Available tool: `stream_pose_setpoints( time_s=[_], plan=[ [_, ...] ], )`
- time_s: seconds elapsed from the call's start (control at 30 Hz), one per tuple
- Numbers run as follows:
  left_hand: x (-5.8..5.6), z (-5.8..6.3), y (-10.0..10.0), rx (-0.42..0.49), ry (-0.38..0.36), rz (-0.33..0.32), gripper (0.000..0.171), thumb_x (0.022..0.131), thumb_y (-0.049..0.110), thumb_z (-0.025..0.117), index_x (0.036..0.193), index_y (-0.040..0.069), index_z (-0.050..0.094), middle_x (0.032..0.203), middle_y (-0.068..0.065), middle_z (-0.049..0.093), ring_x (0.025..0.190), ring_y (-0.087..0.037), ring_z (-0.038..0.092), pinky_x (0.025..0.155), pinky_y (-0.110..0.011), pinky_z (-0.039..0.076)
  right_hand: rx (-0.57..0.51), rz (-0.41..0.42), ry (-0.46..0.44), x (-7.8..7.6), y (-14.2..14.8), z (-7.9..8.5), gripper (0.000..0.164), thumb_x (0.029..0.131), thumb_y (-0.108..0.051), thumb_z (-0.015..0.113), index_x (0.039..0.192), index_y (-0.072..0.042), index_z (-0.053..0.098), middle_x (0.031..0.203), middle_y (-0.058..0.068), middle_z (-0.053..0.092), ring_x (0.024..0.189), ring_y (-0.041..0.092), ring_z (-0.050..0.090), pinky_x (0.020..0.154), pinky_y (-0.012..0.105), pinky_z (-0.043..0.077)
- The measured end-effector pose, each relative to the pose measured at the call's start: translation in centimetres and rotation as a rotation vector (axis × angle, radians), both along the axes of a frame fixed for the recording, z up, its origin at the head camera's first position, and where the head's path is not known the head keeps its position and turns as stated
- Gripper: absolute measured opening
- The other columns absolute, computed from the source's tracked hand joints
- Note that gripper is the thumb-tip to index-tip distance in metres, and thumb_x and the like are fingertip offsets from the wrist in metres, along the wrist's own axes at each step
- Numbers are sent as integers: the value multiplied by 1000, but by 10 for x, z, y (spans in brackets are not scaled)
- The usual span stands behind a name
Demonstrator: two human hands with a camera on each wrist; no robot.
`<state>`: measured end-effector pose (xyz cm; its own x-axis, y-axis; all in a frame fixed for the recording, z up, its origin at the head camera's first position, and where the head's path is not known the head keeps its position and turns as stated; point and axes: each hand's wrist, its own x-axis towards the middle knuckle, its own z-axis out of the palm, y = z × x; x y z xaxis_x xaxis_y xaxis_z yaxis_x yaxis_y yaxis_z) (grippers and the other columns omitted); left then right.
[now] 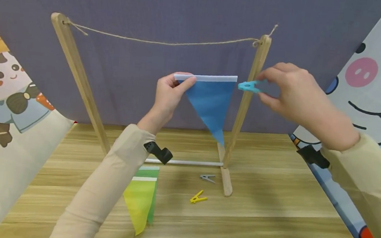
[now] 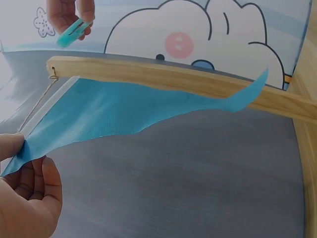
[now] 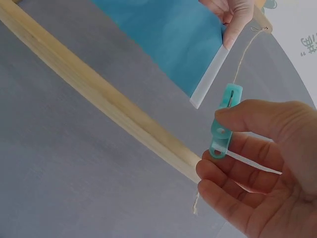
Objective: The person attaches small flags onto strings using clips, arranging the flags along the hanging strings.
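Observation:
A blue triangular pennant with a white top band hangs from my left hand, whose thumb and fingers pinch the band's left end. My right hand holds a light-blue clothespin by its handles, just right of the band's other end and apart from it. In the right wrist view the thumb lies on the clothespin. Behind and above the pennant, a twine sags between two wooden posts. The right post stands behind the clothespin.
On the wooden table lie a grey clothespin and a yellow clothespin. Yellow and green pennants overlap beneath my left forearm. The left post and a white crossbar belong to the stand.

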<state>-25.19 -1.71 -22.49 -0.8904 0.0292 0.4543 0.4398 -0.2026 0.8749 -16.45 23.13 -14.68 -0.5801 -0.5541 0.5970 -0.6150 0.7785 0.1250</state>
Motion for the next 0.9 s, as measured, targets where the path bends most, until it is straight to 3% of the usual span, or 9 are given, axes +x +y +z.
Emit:
stream_pose_setpoints(
  time_s=[0.27, 0.47, 0.9],
  plan=[
    [-2, 13, 6, 13, 3, -8, 17, 85, 7, 68, 97, -5, 67, 72, 4, 61, 60, -6, 43, 54, -20, 31, 18, -31, 2, 2, -7, 10, 25, 74, 3, 71, 98, 3, 63, 83, 17, 60, 62, 25, 51, 52, 35, 37],
    [-3, 22, 9, 12, 18, -11, 18, 86, 6, 67, 98, -6, 67, 74, 5, 62, 63, -6, 48, 56, -19, 36, 1, -51, -10, -1, -10, 19, 24, 76, 4, 69, 99, 3, 63, 87, 18, 60, 66, 27, 53, 56, 39, 41],
    [-9, 37, 18, 68, -39, 11, 19, 85, 6, 69, 99, -6, 67, 72, 4, 61, 64, -5, 48, 58, -18, 38, -31, -79, 12, -9, -7, 34, 25, 79, 5, 65, 104, 6, 62, 94, 23, 58, 79, 34, 53, 68, 48, 46]
  ],
)
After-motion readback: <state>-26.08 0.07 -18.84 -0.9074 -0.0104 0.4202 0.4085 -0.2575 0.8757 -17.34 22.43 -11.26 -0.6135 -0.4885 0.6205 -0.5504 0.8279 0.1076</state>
